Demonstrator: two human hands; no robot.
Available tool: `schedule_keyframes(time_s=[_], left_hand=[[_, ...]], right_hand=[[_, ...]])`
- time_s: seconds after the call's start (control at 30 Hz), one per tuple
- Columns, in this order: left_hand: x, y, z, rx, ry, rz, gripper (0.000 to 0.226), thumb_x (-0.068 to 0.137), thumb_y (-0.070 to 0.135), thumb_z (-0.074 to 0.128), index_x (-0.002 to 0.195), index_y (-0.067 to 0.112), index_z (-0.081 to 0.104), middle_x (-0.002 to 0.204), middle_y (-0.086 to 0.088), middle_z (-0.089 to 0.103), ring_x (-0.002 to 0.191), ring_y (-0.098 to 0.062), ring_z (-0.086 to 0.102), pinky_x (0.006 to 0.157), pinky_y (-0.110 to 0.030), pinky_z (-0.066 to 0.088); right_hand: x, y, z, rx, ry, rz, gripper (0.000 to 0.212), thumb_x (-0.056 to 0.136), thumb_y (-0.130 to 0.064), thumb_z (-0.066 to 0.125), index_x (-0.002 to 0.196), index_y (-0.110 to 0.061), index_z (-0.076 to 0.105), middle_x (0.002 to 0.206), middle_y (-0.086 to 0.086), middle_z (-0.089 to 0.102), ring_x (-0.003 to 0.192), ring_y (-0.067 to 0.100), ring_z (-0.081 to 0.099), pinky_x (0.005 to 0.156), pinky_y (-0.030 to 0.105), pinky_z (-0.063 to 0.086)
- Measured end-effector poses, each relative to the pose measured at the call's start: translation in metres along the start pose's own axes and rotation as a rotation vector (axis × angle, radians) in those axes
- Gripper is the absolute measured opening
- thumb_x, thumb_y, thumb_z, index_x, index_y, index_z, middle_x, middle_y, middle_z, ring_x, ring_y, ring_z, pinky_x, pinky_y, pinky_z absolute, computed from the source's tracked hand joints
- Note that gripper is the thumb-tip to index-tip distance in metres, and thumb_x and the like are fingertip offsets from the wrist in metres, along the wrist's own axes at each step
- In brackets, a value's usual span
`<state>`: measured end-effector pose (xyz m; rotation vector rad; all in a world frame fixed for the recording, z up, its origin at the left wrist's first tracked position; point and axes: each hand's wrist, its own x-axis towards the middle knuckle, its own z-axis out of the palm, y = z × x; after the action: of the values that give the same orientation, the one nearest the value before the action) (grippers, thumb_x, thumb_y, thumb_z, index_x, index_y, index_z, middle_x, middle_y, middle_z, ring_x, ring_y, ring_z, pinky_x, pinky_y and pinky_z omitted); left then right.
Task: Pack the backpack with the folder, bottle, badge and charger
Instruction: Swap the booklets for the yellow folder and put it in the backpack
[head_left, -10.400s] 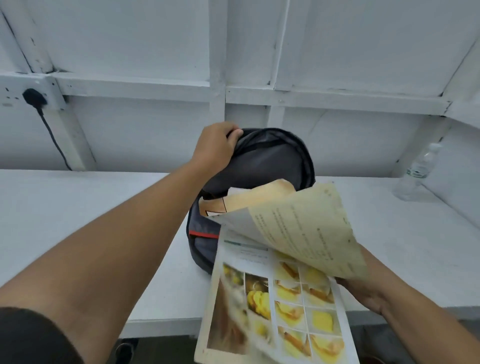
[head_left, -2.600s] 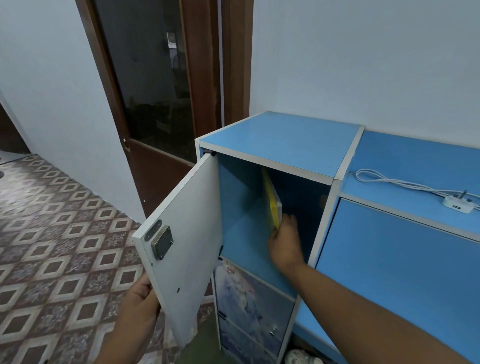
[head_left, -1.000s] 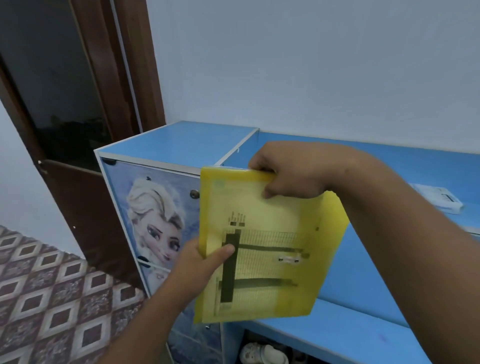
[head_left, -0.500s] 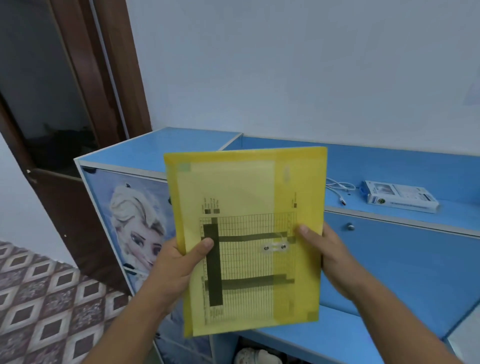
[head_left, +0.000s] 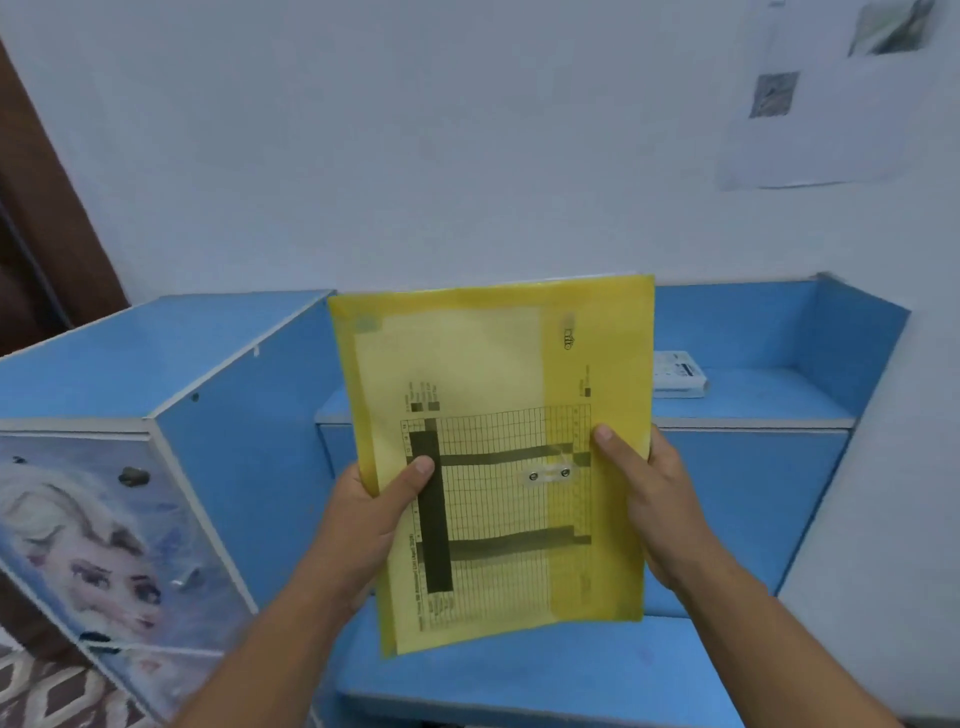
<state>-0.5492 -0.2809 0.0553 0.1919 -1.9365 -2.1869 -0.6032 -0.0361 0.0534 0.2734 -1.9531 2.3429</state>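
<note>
We look from one wide-angle camera worn on the person's head, facing forward and a little down toward a white wall (head_left: 467, 156) and the blue cabinets (head_left: 753, 467) along it. The view is close in: the yellow folder (head_left: 493, 364) fills the middle of the frame, gripped by the left hand (head_left: 363, 519) and right hand (head_left: 654, 509), whose forearms rise from the bottom edge. The tiled floor (head_left: 41, 691) shows only in the lower left corner.
</note>
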Motion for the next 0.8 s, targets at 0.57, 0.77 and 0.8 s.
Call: schedule_keyframes(time_s=[0.57,0.77,0.8], left_hand=[[0.075,-0.026,0.183,-0.023,-0.676,-0.072,0.018,0.093,0.020,0.069,0.109,0.017,0.074,0.106,-0.002,0.079,0.102,-0.021,0.075,0.097,-0.047,0.054],[0.045,-0.038,0.236,-0.040,-0.987,-0.126,0.018,0.090,0.025,0.071,0.106,0.020,0.077,0.108,-0.005,0.079,0.103,-0.024,0.075,0.100,-0.053,0.052],[0.034,-0.039,0.242,-0.048,-1.028,-0.150,0.017,0.090,0.023,0.071,0.105,0.019,0.077,0.107,-0.006,0.079,0.102,-0.025,0.075,0.100,-0.053,0.052]], right_hand=[[-0.067,-0.052,-0.112,-0.275,0.762,-0.128,0.019,0.098,-0.031,0.057,0.115,-0.028,0.065,0.106,-0.009,0.077,0.096,0.011,0.074,0.083,0.037,0.058],[-0.146,-0.065,-0.117,-0.340,1.060,-0.160,0.022,0.095,-0.031,0.061,0.115,-0.024,0.065,0.107,-0.003,0.077,0.098,0.018,0.074,0.082,0.039,0.060],[-0.162,-0.069,-0.116,-0.361,1.111,-0.163,0.021,0.095,-0.030,0.062,0.114,-0.023,0.066,0.106,-0.003,0.077,0.098,0.019,0.074,0.081,0.040,0.060]])
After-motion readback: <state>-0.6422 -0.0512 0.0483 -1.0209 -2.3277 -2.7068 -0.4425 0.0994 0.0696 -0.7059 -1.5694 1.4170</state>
